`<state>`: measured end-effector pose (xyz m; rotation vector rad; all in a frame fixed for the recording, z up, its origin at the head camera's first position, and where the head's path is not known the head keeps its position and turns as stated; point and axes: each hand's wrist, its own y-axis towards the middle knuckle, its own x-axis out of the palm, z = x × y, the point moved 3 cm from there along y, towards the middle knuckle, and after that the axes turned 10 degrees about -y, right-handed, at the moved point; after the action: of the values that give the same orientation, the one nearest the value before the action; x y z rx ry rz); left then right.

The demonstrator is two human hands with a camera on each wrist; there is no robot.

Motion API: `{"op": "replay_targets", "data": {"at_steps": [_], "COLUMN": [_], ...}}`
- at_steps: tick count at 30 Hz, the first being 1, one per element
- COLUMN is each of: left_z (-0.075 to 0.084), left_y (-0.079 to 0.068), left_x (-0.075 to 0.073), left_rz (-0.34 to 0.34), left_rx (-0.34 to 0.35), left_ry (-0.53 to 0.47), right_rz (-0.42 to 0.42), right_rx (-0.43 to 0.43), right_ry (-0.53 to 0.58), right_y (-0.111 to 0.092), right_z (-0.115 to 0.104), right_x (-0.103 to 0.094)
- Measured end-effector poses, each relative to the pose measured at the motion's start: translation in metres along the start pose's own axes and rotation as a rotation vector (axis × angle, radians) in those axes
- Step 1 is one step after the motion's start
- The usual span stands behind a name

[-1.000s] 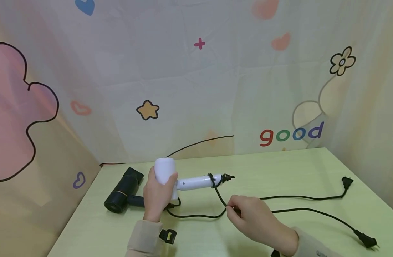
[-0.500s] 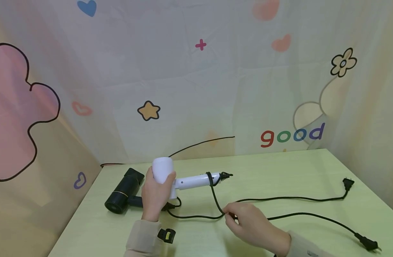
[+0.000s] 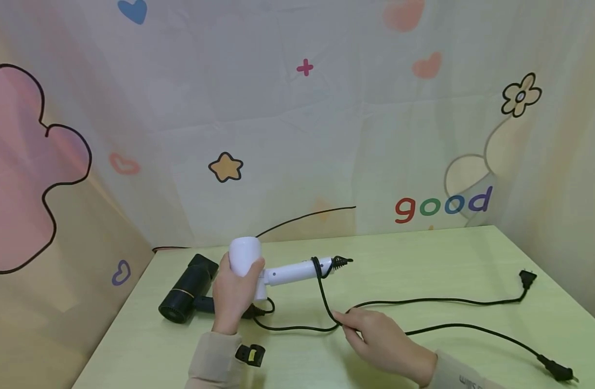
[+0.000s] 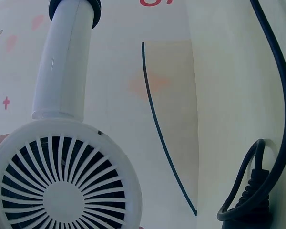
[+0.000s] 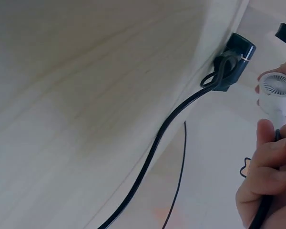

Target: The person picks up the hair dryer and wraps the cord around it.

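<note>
My left hand (image 3: 234,292) grips the white hair dryer (image 3: 245,255) round its barrel, holding it over the table with the handle (image 3: 292,273) pointing right. A black cord (image 3: 324,294) loops round the handle near its end. Lower right, my right hand (image 3: 385,343) pinches that cord between thumb and fingers; in the right wrist view the cord runs through the curled fingers (image 5: 262,181). The dryer's round slotted grille (image 4: 64,202) fills the lower left of the left wrist view. Behind my left hand lies a black hair dryer (image 3: 181,297), its handle partly hidden.
The black dryer's cord (image 3: 297,328) crosses the table beneath the white one and passes near my right hand. Two plugs lie at the right, one farther back (image 3: 527,278) and one nearer (image 3: 555,370). A printed curtain (image 3: 326,151) stands behind the pale table (image 3: 424,254).
My right hand has moved a little left and down with the cord, its fingers shifting closer to the loop. The white hair dryer has drifted slightly left, its handle end rising a bit.
</note>
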<state>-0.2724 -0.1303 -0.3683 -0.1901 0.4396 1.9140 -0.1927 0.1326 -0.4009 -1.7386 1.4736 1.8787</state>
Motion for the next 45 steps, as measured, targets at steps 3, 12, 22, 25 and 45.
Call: {"op": "replay_targets", "data": {"at_steps": [3,12,22,25,45], "left_z": [-0.001,-0.001,0.003,0.004,0.009], "left_y": [0.001,0.001,0.000,0.000,-0.006], "left_x": [-0.001,-0.003,-0.006,-0.007,-0.005], "left_rz": [-0.006,-0.020,-0.031,-0.033,-0.080], "left_rx": [-0.013,-0.037,-0.066,-0.064,-0.101], "left_ry": [-0.014,-0.032,-0.014,-0.020,-0.117], "right_rz": [-0.057,-0.344,-0.402,-0.423,-0.399], "right_rx": [-0.005,0.117,0.171,0.188,0.280], "right_ry": [-0.035,-0.052,0.009,0.046,0.185], "right_y": [0.000,0.007,0.013,0.015,0.034], "right_z": [0.005,0.023,0.040,0.044,0.069], "right_x": [0.002,0.011,0.016,0.016,0.011]}}
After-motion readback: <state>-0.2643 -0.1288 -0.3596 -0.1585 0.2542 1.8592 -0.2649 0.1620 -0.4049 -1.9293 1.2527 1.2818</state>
